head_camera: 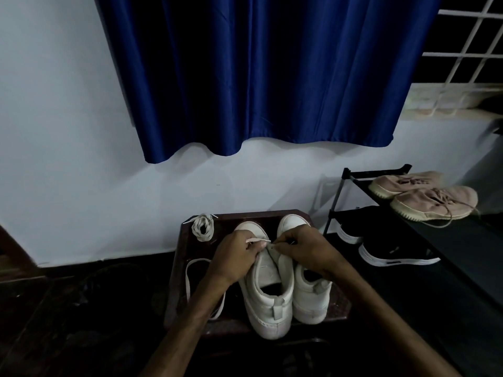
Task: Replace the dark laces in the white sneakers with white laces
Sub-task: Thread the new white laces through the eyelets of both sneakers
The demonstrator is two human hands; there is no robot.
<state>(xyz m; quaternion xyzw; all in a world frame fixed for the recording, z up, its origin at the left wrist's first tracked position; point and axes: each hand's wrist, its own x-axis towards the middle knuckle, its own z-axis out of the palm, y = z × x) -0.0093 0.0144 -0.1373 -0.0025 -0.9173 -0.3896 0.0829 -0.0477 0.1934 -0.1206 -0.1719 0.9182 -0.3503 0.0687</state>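
Two white sneakers stand side by side on a small dark wooden stool (187, 232), toes toward the wall: the left sneaker (268, 300) and the right sneaker (310, 292). My left hand (235, 254) rests over the left sneaker's front and pinches a white lace (255, 240) near its end. My right hand (302, 247) meets it there, fingers curled and pinching the same lace at the eyelets. The lace's long loop (190, 278) trails down the stool's left side. A second white lace (202, 227) lies coiled at the stool's back left corner. No dark laces show.
A black shoe rack (337, 202) stands to the right with a pair of pink sneakers (430, 198) on top and black sneakers (392, 251) below. A blue curtain (258, 77) hangs on the white wall behind. The floor is dark.
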